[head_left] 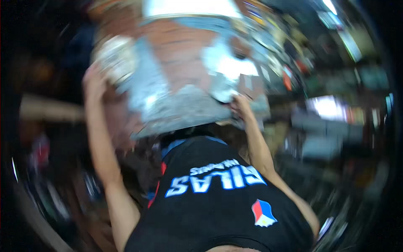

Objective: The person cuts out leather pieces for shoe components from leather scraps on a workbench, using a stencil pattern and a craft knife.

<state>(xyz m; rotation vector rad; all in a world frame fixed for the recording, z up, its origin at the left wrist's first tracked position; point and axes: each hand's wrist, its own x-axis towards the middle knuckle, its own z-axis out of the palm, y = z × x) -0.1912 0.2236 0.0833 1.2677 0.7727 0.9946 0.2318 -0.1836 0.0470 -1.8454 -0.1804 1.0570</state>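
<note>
Closing on the near edge of a silvery piece [224, 80], the right hand [240, 104] seems to steady it at the worktop's [180, 107] right. The left hand [95, 80] meets the outer side of a rounded bundle [117, 59] at left, probably supporting it; blur hides its grip. The silvery piece looks glossy, the bundle whitish and uneven.

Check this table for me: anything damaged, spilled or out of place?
The tabletop looks odd: its brown surface is broken by uneven grey patches, widest along the near edge. That could be wear or a spill; the blur hides which.
</note>
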